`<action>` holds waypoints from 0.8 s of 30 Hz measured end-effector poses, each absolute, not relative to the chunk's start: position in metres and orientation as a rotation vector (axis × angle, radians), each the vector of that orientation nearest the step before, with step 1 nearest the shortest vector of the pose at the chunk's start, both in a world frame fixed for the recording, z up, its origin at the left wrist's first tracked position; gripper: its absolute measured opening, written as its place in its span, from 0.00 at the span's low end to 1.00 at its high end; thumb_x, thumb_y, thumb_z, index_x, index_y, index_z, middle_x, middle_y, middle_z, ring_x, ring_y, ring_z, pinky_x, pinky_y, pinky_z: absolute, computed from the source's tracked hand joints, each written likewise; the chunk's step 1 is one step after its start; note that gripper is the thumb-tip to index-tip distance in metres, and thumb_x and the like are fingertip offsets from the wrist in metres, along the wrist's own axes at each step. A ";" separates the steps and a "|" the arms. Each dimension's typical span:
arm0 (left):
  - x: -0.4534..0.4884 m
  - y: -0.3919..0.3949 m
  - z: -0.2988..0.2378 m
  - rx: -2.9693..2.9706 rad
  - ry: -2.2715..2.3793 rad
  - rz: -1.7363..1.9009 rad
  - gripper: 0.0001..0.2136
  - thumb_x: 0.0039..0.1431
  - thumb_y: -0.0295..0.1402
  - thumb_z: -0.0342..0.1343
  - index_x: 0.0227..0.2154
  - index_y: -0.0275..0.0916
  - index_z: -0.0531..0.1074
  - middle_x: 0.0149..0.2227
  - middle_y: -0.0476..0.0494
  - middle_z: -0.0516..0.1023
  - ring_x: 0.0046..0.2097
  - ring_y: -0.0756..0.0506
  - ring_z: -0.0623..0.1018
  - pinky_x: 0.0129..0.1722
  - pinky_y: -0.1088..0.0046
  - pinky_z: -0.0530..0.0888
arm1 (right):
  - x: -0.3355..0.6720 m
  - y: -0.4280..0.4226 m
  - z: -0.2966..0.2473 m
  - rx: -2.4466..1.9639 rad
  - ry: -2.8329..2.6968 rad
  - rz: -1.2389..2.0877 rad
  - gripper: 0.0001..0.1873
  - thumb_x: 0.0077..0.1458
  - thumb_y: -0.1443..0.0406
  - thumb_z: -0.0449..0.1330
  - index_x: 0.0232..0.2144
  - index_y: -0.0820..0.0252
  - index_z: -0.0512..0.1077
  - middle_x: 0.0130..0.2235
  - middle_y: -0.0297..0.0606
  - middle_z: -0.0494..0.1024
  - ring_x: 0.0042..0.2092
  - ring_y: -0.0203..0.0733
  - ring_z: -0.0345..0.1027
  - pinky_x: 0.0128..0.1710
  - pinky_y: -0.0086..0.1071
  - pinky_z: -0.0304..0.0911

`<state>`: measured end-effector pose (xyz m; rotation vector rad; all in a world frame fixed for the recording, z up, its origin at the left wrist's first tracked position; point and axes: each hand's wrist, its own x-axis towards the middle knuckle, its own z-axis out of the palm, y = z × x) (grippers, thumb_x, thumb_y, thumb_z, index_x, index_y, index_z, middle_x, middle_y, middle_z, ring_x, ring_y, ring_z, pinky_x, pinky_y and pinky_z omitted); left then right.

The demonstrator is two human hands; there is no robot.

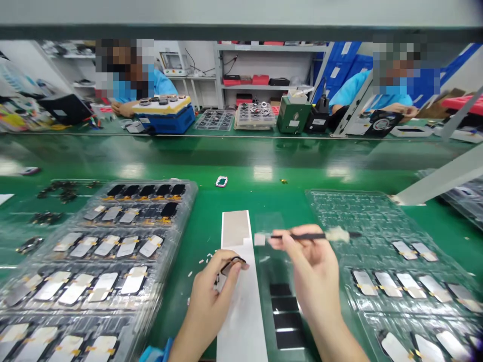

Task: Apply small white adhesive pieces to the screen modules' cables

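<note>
Fingers of the left hand (212, 296) pinch a small part (227, 267) with black edge, over a white strip (241, 317); those of the right hand (315, 269) grip a thin black tool (307, 236), and a small pale square (259, 239) is at its tip. Strip and trays lie on a shiny green table (279, 198). Behind are two people (164, 83) in blue and a shelf (271, 87) with red boxes (260, 80). The left clear tray (191, 193) holds rows of flat pieces (135, 280), mostly pale, black in the farthest row; the right clear tray (339, 211) holds pale pieces (411, 285).
</note>
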<state>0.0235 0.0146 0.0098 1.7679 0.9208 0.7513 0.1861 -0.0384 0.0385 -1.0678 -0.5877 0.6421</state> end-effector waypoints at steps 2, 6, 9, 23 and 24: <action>0.026 0.010 0.015 1.486 0.858 0.741 0.08 0.68 0.40 0.50 0.41 0.41 0.66 0.33 0.44 0.80 0.30 0.47 0.77 0.30 0.72 0.72 | 0.170 -0.053 0.036 -1.087 -0.613 0.589 0.08 0.58 0.65 0.65 0.37 0.56 0.68 0.36 0.38 0.81 0.35 0.40 0.80 0.37 0.31 0.77; 0.033 -0.001 0.017 1.110 0.732 0.683 0.13 0.69 0.48 0.48 0.39 0.43 0.60 0.26 0.53 0.76 0.18 0.55 0.64 0.19 0.81 0.60 | 0.142 -0.068 0.026 -1.076 -0.615 0.488 0.05 0.62 0.67 0.61 0.38 0.53 0.67 0.36 0.36 0.79 0.41 0.43 0.79 0.39 0.35 0.78; 0.037 -0.003 0.011 0.981 0.637 0.682 0.17 0.65 0.54 0.50 0.39 0.45 0.58 0.24 0.54 0.74 0.18 0.55 0.59 0.19 0.81 0.54 | 0.130 -0.067 0.020 -1.076 -0.535 0.480 0.05 0.62 0.67 0.61 0.37 0.53 0.67 0.36 0.37 0.77 0.43 0.44 0.78 0.41 0.37 0.77; 0.037 -0.008 0.004 1.055 0.687 0.710 0.16 0.68 0.52 0.47 0.40 0.45 0.54 0.27 0.53 0.75 0.17 0.55 0.62 0.19 0.78 0.56 | 0.124 -0.065 0.009 -1.110 -0.573 0.470 0.05 0.61 0.68 0.63 0.36 0.53 0.69 0.35 0.37 0.78 0.42 0.44 0.77 0.42 0.39 0.77; 0.037 -0.008 0.004 1.062 0.684 0.707 0.15 0.68 0.51 0.46 0.40 0.45 0.53 0.27 0.53 0.75 0.17 0.55 0.62 0.19 0.78 0.55 | 0.124 -0.065 0.010 -1.112 -0.577 0.470 0.05 0.60 0.68 0.63 0.36 0.53 0.69 0.35 0.37 0.78 0.42 0.44 0.77 0.42 0.39 0.77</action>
